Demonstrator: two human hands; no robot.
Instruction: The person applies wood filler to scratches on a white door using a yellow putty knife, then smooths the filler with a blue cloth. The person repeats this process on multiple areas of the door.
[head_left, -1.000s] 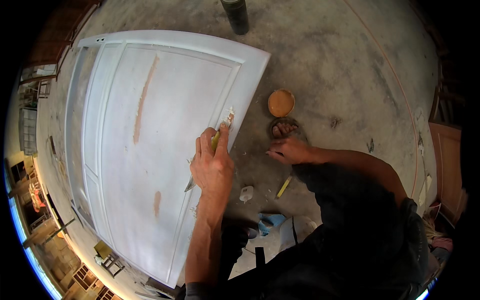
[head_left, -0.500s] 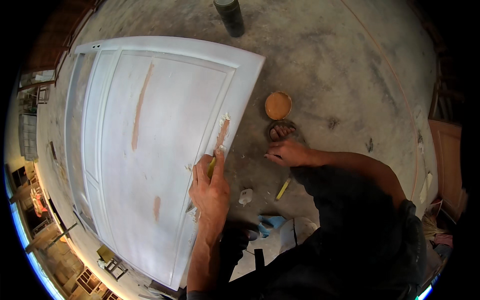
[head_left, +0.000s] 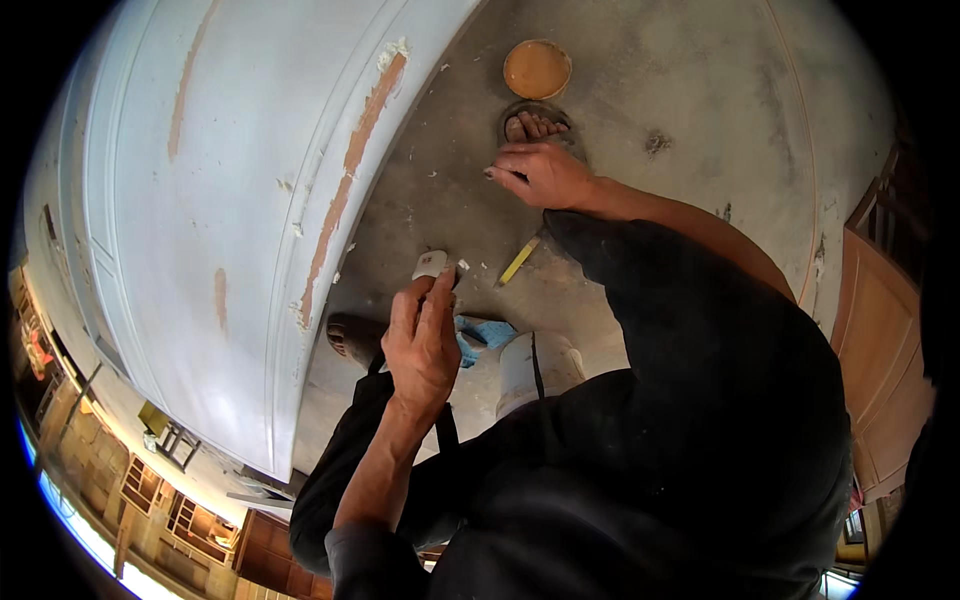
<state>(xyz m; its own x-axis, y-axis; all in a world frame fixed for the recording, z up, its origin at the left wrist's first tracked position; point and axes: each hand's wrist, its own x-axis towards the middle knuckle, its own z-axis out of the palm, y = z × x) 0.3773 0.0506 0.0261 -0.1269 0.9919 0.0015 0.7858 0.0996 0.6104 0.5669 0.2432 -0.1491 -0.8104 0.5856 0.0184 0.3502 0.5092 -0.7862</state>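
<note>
My left hand (head_left: 420,345) is off the door panel and over the floor, its fingers closed around the near end of a small white block (head_left: 430,263). Whether the block is lifted cannot be told. Beside that hand lies the white-painted door (head_left: 240,200), with a long bare strip of brown wood (head_left: 345,180) along its edge and flaked paint around it. My right hand (head_left: 545,175) hangs in front of my sandalled foot (head_left: 535,125), fingers curled and nothing visible in them. A yellow-handled tool (head_left: 518,262) lies on the floor between my hands.
A round tub of tan filler (head_left: 537,70) stands beyond my foot. Nearer are a blue cloth (head_left: 488,332) and a white bucket (head_left: 540,365). Paint flakes dot the concrete floor (head_left: 640,100). A brown wood panel (head_left: 880,320) leans at the right, and wooden furniture (head_left: 200,525) stands at lower left.
My left hand has left the door's edge and come to the white block on the floor; the yellow tool it held no longer shows. The view has shifted, and my right hand keeps its pose.
</note>
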